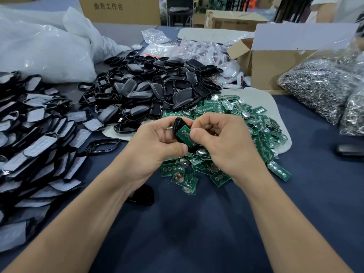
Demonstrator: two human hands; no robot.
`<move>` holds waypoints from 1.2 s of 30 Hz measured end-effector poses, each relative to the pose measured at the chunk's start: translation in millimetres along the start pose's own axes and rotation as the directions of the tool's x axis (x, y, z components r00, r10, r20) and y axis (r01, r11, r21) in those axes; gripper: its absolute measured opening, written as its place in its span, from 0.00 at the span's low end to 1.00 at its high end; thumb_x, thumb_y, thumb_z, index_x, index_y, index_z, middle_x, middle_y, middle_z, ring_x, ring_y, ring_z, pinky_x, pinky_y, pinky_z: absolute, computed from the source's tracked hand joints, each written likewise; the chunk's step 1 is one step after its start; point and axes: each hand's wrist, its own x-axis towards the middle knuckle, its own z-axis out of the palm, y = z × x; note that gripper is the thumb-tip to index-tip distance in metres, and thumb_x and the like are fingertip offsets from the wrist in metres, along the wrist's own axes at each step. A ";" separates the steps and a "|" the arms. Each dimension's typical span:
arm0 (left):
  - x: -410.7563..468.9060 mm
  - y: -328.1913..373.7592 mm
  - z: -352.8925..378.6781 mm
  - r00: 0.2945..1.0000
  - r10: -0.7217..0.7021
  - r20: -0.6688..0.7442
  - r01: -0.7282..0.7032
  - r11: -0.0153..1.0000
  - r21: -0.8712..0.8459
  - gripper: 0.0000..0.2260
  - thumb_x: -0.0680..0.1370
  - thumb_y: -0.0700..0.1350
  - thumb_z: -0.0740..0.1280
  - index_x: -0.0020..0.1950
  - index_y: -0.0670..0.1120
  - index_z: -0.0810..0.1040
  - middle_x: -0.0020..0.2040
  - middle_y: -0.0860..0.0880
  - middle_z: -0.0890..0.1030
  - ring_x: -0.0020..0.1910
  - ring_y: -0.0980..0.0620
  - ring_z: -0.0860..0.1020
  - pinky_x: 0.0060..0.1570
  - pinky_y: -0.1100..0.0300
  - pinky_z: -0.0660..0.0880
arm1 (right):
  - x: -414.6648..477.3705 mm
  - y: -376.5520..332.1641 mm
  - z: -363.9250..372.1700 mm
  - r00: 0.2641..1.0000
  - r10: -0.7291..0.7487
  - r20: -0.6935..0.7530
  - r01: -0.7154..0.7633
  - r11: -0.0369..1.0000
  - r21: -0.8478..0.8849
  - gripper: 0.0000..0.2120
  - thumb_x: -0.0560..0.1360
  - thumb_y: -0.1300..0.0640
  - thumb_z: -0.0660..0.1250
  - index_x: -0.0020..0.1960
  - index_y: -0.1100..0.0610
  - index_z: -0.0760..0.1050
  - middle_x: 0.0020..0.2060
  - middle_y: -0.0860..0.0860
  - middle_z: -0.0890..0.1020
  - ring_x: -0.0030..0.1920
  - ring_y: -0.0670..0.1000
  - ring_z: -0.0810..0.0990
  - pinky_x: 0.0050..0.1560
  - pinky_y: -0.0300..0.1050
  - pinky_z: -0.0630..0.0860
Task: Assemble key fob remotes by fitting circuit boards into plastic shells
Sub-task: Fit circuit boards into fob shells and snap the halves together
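My left hand grips a black plastic shell above the table, thumb along its lower edge. A green circuit board lies in the shell's open face. My right hand pinches the board's right edge, thumb on it, fingers curled. Below and behind both hands spreads a pile of green circuit boards. A heap of black shells lies beyond it.
Rows of finished fobs with grey faces fill the left. One black shell sits under my left wrist. Bags of metal key rings and a cardboard box stand at the right; white plastic bags at back left.
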 end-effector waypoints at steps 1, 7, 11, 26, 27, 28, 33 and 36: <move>0.5 0.6 0.4 1.000 0.008 -0.002 -0.008 1.000 0.022 0.21 0.73 0.24 0.71 0.60 0.44 0.83 0.49 0.42 0.85 0.48 0.48 0.82 0.51 0.58 0.82 | -0.1 0.0 0.3 1.000 -0.003 -0.001 0.003 1.000 -0.011 0.07 0.74 0.62 0.75 0.39 0.55 0.83 0.37 0.58 0.84 0.36 0.54 0.81 0.44 0.59 0.80; -0.9 2.0 0.4 0.999 0.030 -0.025 -0.030 0.999 0.014 0.22 0.72 0.23 0.71 0.61 0.42 0.82 0.48 0.42 0.86 0.46 0.49 0.83 0.47 0.60 0.81 | 0.2 -0.9 2.8 1.000 0.000 -0.018 0.000 1.000 0.017 0.07 0.75 0.62 0.75 0.39 0.54 0.83 0.35 0.54 0.85 0.36 0.56 0.81 0.42 0.54 0.81; -1.9 6.9 -5.1 0.999 0.026 0.028 -0.027 1.000 0.013 0.21 0.68 0.28 0.75 0.58 0.43 0.85 0.48 0.44 0.87 0.47 0.51 0.85 0.48 0.62 0.81 | 1.9 -3.1 -11.2 0.987 -0.040 0.157 0.034 0.999 0.042 0.12 0.75 0.65 0.75 0.37 0.51 0.82 0.31 0.46 0.79 0.32 0.45 0.74 0.37 0.38 0.73; 0.8 5.0 -5.6 1.000 0.012 0.023 -0.015 0.990 0.140 0.22 0.71 0.23 0.73 0.61 0.40 0.83 0.51 0.42 0.88 0.48 0.51 0.85 0.51 0.61 0.81 | 0.4 3.1 -1.2 0.997 0.061 0.042 -0.060 0.998 -0.018 0.08 0.72 0.64 0.77 0.36 0.55 0.83 0.30 0.49 0.82 0.31 0.43 0.76 0.34 0.38 0.74; 0.4 5.4 -6.8 1.000 0.008 0.016 -0.011 0.989 0.146 0.21 0.71 0.23 0.73 0.61 0.40 0.83 0.50 0.41 0.88 0.48 0.50 0.85 0.51 0.60 0.81 | -0.3 3.0 0.9 0.997 0.061 0.036 -0.061 0.998 -0.021 0.08 0.72 0.64 0.77 0.36 0.55 0.83 0.30 0.50 0.82 0.31 0.43 0.76 0.34 0.37 0.74; -0.2 5.4 -8.3 1.000 0.004 0.010 -0.005 0.990 0.139 0.21 0.71 0.23 0.73 0.61 0.39 0.83 0.50 0.41 0.88 0.47 0.50 0.85 0.51 0.60 0.82 | -0.8 2.5 2.7 0.998 0.057 0.035 -0.056 0.998 -0.017 0.08 0.72 0.63 0.77 0.37 0.56 0.83 0.31 0.52 0.82 0.31 0.44 0.75 0.35 0.38 0.74; -1.4 5.7 -11.6 1.000 0.012 -0.003 -0.012 0.994 0.110 0.21 0.70 0.24 0.74 0.57 0.42 0.85 0.47 0.43 0.87 0.46 0.50 0.85 0.48 0.60 0.82 | 0.1 -0.9 -0.1 0.994 -0.010 0.105 0.009 1.000 0.013 0.09 0.75 0.65 0.73 0.38 0.56 0.80 0.30 0.47 0.78 0.32 0.45 0.73 0.35 0.40 0.72; 0.7 3.6 -9.6 0.993 0.081 -0.091 -0.063 0.980 0.188 0.21 0.70 0.23 0.74 0.55 0.45 0.85 0.46 0.45 0.88 0.45 0.50 0.85 0.48 0.60 0.82 | -2.5 -2.7 3.1 0.994 -0.063 0.085 0.073 0.990 -0.120 0.09 0.74 0.63 0.73 0.37 0.53 0.80 0.28 0.43 0.77 0.28 0.42 0.72 0.32 0.36 0.69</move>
